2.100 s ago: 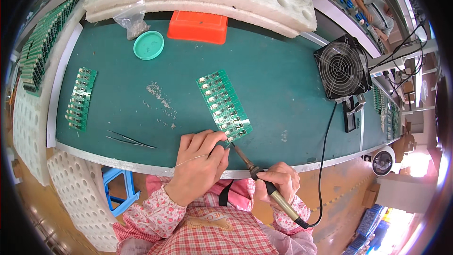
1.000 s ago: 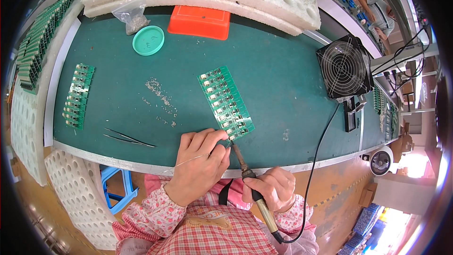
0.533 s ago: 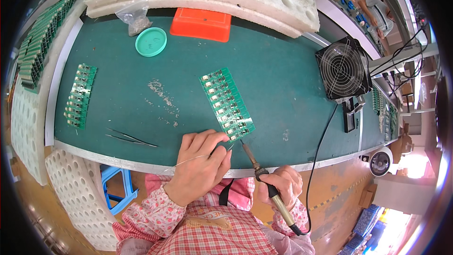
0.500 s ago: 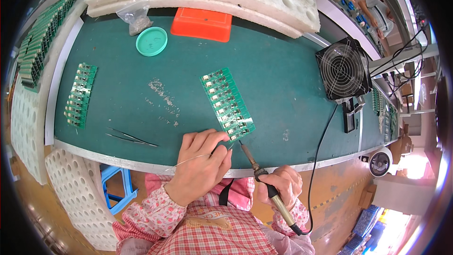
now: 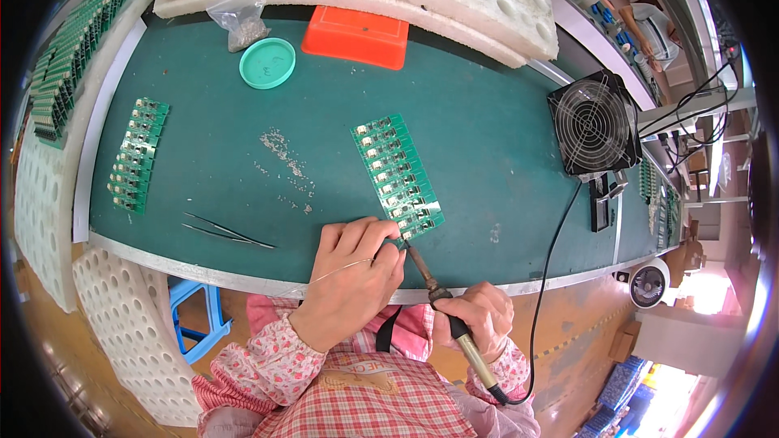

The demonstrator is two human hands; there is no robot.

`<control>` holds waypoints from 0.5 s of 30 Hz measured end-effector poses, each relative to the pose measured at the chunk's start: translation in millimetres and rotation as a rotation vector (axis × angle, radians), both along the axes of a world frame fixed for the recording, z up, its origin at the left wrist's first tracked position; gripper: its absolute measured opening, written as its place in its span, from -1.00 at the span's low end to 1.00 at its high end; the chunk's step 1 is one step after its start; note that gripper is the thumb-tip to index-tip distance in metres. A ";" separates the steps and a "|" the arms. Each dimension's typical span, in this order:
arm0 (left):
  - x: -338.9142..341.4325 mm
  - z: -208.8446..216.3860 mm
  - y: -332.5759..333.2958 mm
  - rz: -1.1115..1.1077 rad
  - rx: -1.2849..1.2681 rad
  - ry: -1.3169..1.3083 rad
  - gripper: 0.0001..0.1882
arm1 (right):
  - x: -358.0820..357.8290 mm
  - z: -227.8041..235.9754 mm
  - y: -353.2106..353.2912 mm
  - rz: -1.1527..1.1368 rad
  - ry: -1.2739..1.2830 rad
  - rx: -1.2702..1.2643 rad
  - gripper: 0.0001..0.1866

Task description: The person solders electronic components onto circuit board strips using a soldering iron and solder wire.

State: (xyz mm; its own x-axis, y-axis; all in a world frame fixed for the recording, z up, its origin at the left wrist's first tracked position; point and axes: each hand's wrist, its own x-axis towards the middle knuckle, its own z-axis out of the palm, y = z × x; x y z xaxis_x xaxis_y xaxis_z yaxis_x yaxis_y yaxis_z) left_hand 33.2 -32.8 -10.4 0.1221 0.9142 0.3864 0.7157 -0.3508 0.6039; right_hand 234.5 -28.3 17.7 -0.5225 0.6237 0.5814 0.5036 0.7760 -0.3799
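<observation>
A green circuit board panel (image 5: pixel 398 164) with rows of white and black components lies on the mat in front of me. My left hand (image 5: pixel 350 280) is at the panel's near end, fingers closed on a thin silvery solder wire (image 5: pixel 331 273) that trails back over the hand. In my right hand (image 5: pixel 480 318) is a soldering iron (image 5: pixel 423 265), gripped by its dark handle. The iron's tip is at the near edge of the panel, beside my left fingertips; whether it touches a joint is too small to tell.
Black tweezers (image 5: pixel 231 232) and a second panel (image 5: pixel 139 154) lie to the left. Tiny loose parts (image 5: pixel 284 158) are scattered mid-mat. Farther back are a green round lid (image 5: pixel 267 63), a plastic bag (image 5: pixel 243 26) and a red tray (image 5: pixel 355 37). A black fan (image 5: pixel 595 123) stands right, near the iron's cord.
The soldering iron has moved slightly left and up, bringing its tip onto the panel's near edge beside my left fingers. The whole view has shifted a little.
</observation>
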 end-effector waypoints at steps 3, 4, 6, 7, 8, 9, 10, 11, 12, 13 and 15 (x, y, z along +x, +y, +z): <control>-0.1 -0.2 0.1 0.003 -0.001 0.002 -0.84 | -5.0 6.2 -1.1 0.031 -0.079 0.055 -0.73; -0.3 -0.2 0.0 0.003 -0.001 0.001 -0.84 | -6.3 8.0 -1.5 0.044 -0.131 0.088 -0.74; -0.4 0.4 -0.1 0.006 -0.002 0.001 -0.84 | -6.2 8.3 -2.3 0.061 -0.148 0.118 -0.75; -0.3 0.7 0.1 0.004 -0.001 -0.001 -0.84 | -6.9 9.0 -3.5 0.061 -0.158 0.110 -0.74; -0.2 0.9 0.4 0.002 0.004 -0.014 -0.84 | -7.1 10.0 -4.7 0.061 -0.169 0.102 -0.73; -0.9 0.2 -0.2 0.006 0.008 -0.021 -0.85 | -6.9 10.6 -5.4 0.064 -0.167 0.102 -0.73; -1.6 -0.5 -1.1 0.009 0.008 -0.019 -0.85 | -5.9 12.4 -6.1 0.038 -0.137 0.069 -0.72; -2.4 -1.0 -2.2 0.008 0.005 -0.025 -0.85 | -4.3 13.0 -6.8 0.012 -0.106 0.036 -0.71; -2.8 -0.5 -2.6 0.003 0.004 -0.035 -0.85 | -1.3 14.2 -7.8 0.011 -0.108 0.038 -0.71; -3.4 -0.1 -3.2 0.002 0.006 -0.037 -0.85 | 2.5 15.1 -9.3 -0.031 -0.074 0.024 -0.70; -5.2 0.8 -5.2 -0.026 0.039 -0.040 -0.83 | 10.0 12.2 -13.6 -0.111 -0.052 0.008 -0.66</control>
